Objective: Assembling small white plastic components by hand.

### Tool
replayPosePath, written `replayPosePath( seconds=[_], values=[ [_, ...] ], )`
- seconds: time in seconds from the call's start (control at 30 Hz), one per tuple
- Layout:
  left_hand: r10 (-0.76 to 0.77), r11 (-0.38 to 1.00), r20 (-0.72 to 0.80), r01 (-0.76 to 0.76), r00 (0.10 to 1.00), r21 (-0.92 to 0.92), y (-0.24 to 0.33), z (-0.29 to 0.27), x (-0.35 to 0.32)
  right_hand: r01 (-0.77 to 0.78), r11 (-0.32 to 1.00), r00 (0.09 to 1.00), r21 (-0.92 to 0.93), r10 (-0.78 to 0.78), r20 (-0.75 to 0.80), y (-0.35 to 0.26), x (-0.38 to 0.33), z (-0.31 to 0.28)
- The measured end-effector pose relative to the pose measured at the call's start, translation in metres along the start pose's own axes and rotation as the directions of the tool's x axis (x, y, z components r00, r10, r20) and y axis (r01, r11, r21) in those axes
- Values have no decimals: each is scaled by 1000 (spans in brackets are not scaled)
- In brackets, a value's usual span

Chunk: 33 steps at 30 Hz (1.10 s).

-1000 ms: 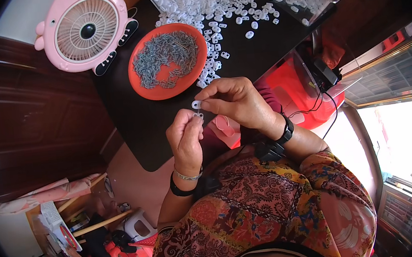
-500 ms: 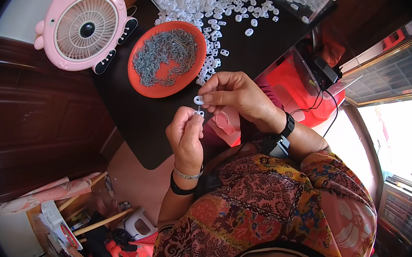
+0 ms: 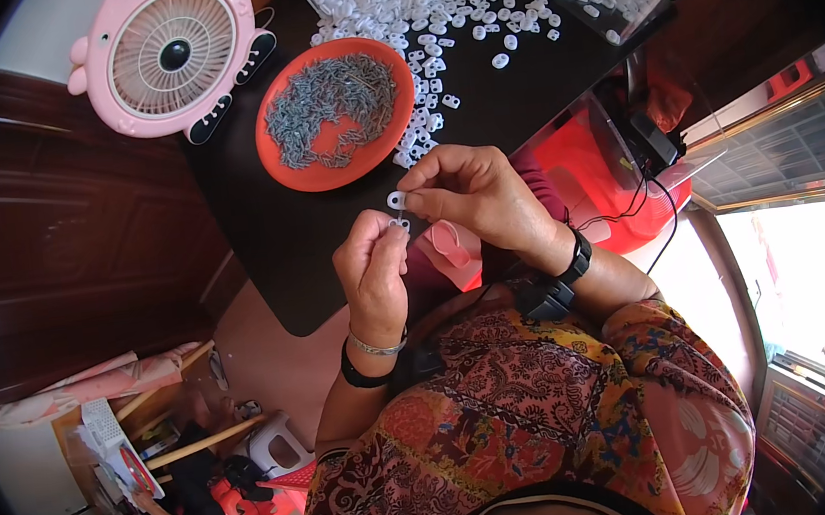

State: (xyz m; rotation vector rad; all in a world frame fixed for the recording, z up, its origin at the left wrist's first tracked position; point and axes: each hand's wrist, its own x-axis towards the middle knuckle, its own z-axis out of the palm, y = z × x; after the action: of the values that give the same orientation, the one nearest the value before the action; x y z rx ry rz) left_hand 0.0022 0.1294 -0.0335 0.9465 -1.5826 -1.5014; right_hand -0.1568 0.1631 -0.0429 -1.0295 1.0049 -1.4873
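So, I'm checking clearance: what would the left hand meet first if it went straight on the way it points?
Likely the white piece pinched by the right hand, just ahead of the left hand, though depth is unclear in this view.

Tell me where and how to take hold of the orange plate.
Probably take the plate by its near-left rim, from the person's side: that edge is bare, with dark table beside it, while white pieces crowd the right and the pink fan the upper left. Keep it level; grey screws lie inside.
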Motion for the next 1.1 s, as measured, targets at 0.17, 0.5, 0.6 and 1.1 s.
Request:
replayPosePath(
  seconds=[0.17,0.5,0.6,1.1],
  values=[
    [7,1000,-4,-7,1000,20,-1,-1,0,-45,998,999,44,44,10,1,0,0],
    [-6,1000,-1,6,1000,19,-2,-1,0,15,999,1000,-33,-14,25,0,-2,2],
    [-1,1000,8,0,1000,23,-3,-2,1,29,996,999,-80,-27,18,-3,-4,3],
    [6,1000,46,-7,999,20,-2,-1,-2,34,997,997,-65,-30,68,-2,-4,-2]
  ],
)
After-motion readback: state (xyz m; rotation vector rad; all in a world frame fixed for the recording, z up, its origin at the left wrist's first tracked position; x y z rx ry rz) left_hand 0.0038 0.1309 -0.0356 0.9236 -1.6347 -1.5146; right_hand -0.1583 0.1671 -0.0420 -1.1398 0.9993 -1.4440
